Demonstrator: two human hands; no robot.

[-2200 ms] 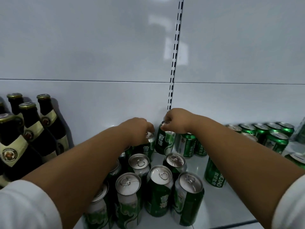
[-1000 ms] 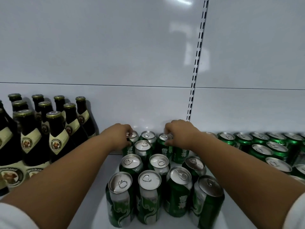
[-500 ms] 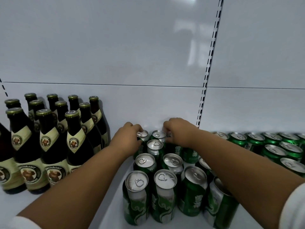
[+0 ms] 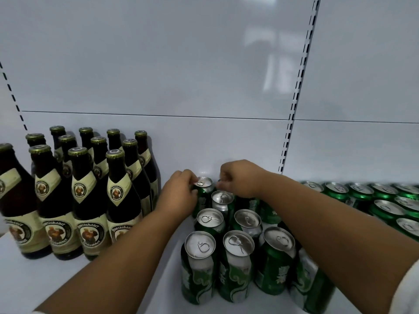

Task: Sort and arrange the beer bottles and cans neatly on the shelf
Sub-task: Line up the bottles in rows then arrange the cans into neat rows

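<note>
A cluster of green beer cans stands upright in rows on the white shelf. My left hand grips the back left can by its side near the rim. My right hand curls over the top of the back can beside it, which is mostly hidden under the fingers. Dark brown beer bottles with cream labels and gold caps stand in neat rows at the left.
More green cans lie in rows at the right on the neighbouring shelf section. The white back panel rises just behind the hands, with a slotted upright. A strip of bare shelf runs between bottles and cans.
The view has swung left, so more bottles show. Both hands have stayed on the back cans and shifted with them towards the back panel, a little nearer the bottles.
</note>
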